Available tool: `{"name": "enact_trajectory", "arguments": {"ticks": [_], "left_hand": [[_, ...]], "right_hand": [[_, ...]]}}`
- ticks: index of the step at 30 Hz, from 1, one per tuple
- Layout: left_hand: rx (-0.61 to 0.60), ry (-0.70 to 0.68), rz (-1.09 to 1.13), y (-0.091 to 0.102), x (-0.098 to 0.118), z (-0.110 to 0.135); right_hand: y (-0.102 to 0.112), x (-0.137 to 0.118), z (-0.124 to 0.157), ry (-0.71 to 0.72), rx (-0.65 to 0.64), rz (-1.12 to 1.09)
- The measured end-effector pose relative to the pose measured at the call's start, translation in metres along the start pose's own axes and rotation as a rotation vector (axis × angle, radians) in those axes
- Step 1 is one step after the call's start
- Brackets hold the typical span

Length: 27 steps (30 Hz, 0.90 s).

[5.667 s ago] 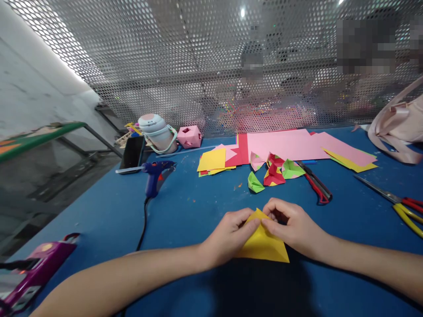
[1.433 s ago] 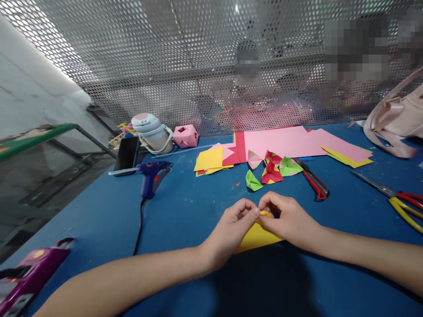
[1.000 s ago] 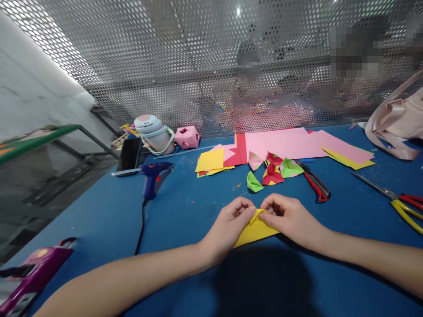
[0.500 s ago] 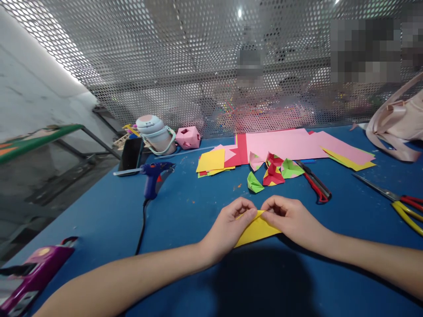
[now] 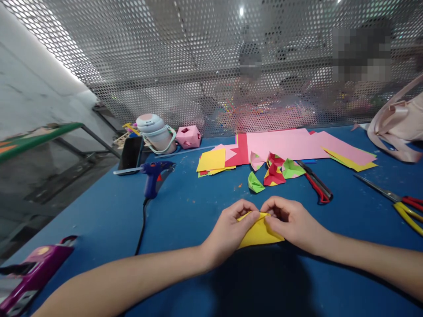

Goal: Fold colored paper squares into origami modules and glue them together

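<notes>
Yellow paper [image 5: 262, 233], partly folded up, is at the front middle of the blue table [image 5: 188, 229], between two bare hands. Can't tell if it touches the table or sits just above it. Far left there's a purple power strip [image 5: 49, 266], then a black phone [image 5: 131, 153] and a blue glue gun [image 5: 152, 178] lying with its cord trailing toward the near side. Behind that, a lidded cup [image 5: 157, 134] with a pink paper ball [image 5: 189, 137] right beside it. Next, a small stack of paper squares [image 5: 211, 160], yellow on top. Left hand [image 5: 224, 233] has its grip pinching the paper's left part, thumb on top. Just past the paper are little folded pieces [image 5: 275, 176] in pink, red and green. Right hand [image 5: 297, 226] is pinching the right part, grip closed the same way. Then a red and black knife [image 5: 319, 182], and scissors [image 5: 393, 197] farther right.
</notes>
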<state>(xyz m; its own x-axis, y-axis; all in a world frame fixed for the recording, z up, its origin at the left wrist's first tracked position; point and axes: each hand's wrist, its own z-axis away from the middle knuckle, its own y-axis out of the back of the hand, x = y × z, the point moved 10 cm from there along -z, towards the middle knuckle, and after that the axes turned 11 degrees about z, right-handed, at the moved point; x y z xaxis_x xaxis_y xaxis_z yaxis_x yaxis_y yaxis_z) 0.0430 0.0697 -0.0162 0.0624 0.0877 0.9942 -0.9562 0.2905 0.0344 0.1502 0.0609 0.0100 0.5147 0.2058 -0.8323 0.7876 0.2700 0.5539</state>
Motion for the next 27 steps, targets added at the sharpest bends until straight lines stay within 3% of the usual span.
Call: {"name": "enact_trajectory", "arguments": {"ticks": [27], "left_hand": [[-0.068,0.051,-0.016,-0.0023,-0.0017,0.0011]], "right_hand": [[0.0091,-0.0074,-0.0027,0.11,0.048,0.196]]}}
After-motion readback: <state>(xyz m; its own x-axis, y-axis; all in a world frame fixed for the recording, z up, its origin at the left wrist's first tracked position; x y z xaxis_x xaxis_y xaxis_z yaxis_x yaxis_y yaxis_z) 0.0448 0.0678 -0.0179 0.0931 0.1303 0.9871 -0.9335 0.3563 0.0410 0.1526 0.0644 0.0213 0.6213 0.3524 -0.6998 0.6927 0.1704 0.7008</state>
